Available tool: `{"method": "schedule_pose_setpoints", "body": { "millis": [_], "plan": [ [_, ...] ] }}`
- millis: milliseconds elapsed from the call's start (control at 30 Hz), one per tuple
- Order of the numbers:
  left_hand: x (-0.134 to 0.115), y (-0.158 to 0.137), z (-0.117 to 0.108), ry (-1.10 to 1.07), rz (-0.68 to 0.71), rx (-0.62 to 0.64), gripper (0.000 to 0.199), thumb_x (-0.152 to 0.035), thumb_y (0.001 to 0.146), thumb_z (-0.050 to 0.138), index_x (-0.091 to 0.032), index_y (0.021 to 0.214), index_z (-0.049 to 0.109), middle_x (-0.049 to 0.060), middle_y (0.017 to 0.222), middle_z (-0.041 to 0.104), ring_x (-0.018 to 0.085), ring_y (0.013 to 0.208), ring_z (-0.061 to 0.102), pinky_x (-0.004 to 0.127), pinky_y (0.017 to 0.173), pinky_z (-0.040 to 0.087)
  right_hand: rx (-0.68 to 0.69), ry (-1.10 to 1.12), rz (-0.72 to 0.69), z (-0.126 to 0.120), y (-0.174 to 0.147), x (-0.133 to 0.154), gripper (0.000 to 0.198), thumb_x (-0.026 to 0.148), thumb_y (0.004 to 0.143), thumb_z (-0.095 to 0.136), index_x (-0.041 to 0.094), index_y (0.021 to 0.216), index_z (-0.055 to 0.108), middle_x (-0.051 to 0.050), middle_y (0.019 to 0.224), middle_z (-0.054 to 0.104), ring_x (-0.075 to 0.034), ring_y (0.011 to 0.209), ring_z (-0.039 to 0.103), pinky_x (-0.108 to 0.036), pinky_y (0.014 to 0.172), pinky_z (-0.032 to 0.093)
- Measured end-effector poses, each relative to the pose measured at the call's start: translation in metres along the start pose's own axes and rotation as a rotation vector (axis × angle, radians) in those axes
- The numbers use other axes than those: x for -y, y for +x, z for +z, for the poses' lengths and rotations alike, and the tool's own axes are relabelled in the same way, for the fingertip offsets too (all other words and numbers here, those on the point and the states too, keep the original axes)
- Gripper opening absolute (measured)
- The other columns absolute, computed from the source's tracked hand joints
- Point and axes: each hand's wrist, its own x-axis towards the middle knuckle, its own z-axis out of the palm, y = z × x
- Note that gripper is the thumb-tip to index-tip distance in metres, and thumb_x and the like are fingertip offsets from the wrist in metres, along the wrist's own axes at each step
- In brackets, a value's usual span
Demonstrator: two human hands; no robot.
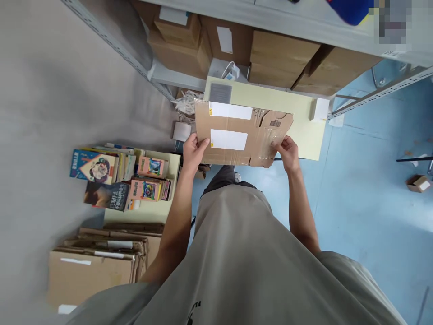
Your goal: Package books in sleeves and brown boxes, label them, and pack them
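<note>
Between my two hands is a flattened cardboard box (230, 124), brown, with white labels and clear tape on it. My left hand (194, 152) grips its left edge, thumb on top and fingers beneath. At its right end, my right hand (287, 151) pinches the flap near the lower corner. Under the box, a pale yellow table (304, 135) shows at the back and right. On that table a grey flat item (220, 93) lies behind the box, and a small white box (320, 109) stands at the far right.
Stacks of books (101, 167) occupy another pale table on the left. Folded cardboard sheets (91, 271) lean below them. A metal shelf (216, 13) holding cardboard boxes (280, 54) spans the back. A small open carton (418, 183) sits on the blue floor at right.
</note>
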Motion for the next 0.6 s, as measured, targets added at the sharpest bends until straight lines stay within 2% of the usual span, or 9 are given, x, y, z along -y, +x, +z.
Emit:
{"method": "schedule_pose_setpoints", "body": {
  "millis": [133, 267, 400, 500, 600],
  "plan": [
    [0.004, 0.042, 0.026, -0.021, -0.042, 0.078, 0.052, -0.056, 0.085, 0.096, -0.024, 0.12, 0.073, 0.011, 0.126, 0.088, 0.032, 0.126, 0.083, 0.042, 0.11, 0.068, -0.095, -0.095, -0.007, 0.0, 0.027, 0.0, 0.064, 0.061, 0.072, 0.111, 0.029, 0.115, 0.076, -0.009, 0.118, 0.088, -0.033, 0.117, 0.08, -0.052, 0.108, 0.07],
    [0.007, 0.085, 0.051, -0.057, -0.125, 0.148, 0.057, -0.055, 0.078, 0.097, -0.023, 0.119, 0.072, 0.012, 0.123, 0.088, 0.032, 0.123, 0.083, 0.04, 0.105, 0.068, -0.167, -0.187, 0.001, -0.005, 0.049, 0.012, 0.059, 0.062, 0.077, 0.108, 0.03, 0.114, 0.076, -0.008, 0.117, 0.088, -0.033, 0.113, 0.078, -0.052, 0.105, 0.07],
    [0.012, 0.128, 0.071, -0.12, -0.148, 0.241, 0.063, -0.055, 0.077, 0.098, -0.025, 0.124, 0.068, 0.012, 0.122, 0.086, 0.03, 0.122, 0.083, 0.039, 0.104, 0.066, -0.138, -0.246, 0.014, -0.019, 0.071, 0.023, 0.054, 0.07, 0.087, 0.101, 0.031, 0.116, 0.076, -0.006, 0.113, 0.085, -0.03, 0.106, 0.078, -0.053, 0.108, 0.07],
    [0.02, 0.158, 0.08, -0.16, -0.162, 0.284, 0.062, -0.055, 0.077, 0.098, -0.026, 0.124, 0.068, 0.012, 0.125, 0.086, 0.03, 0.124, 0.082, 0.04, 0.107, 0.066, -0.129, -0.269, 0.012, -0.027, 0.089, 0.017, 0.051, 0.073, 0.093, 0.094, 0.031, 0.114, 0.075, -0.006, 0.107, 0.082, -0.03, 0.102, 0.077, -0.056, 0.111, 0.07],
    [0.031, 0.182, 0.086, -0.121, -0.187, 0.316, 0.052, -0.052, 0.081, 0.093, -0.027, 0.12, 0.07, 0.011, 0.128, 0.087, 0.033, 0.131, 0.081, 0.045, 0.114, 0.065, -0.141, -0.317, 0.008, -0.031, 0.106, 0.004, 0.057, 0.073, 0.089, 0.094, 0.03, 0.12, 0.074, -0.01, 0.117, 0.082, -0.034, 0.115, 0.079, -0.064, 0.123, 0.065]
  ]
}}
